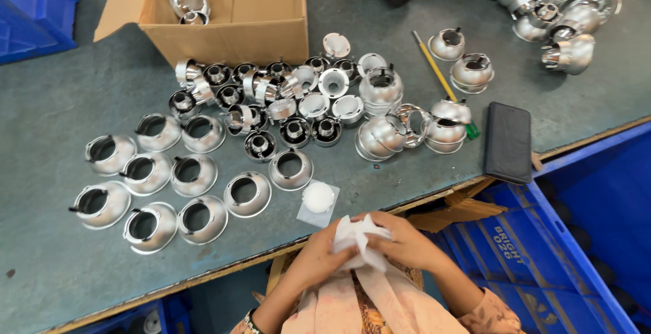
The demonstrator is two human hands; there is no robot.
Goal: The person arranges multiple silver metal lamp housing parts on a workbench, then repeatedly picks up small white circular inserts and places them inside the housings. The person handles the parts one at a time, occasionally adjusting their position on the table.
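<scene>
Grey-green worktable (61,110) carries rows of chrome lamp cups (146,171); a cardboard box (224,15) sits behind. Left hand (322,252) and right hand (403,242) are pressed together, pinching a white cloth (358,238); a white round disc (318,197) lies just beyond.

- We count eleven open silver reflector cups (196,174) laid out in rows at left.
- One cardboard box (224,8).
- One yellow pencil (434,66).
- One black wallet (508,141).

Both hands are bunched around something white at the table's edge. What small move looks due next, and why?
Probably free the white wrapping between the left hand and right hand. Both hands pinch it at the table edge, while a white disc on a clear bag lies just ahead beside the rows of chrome cups.
</scene>
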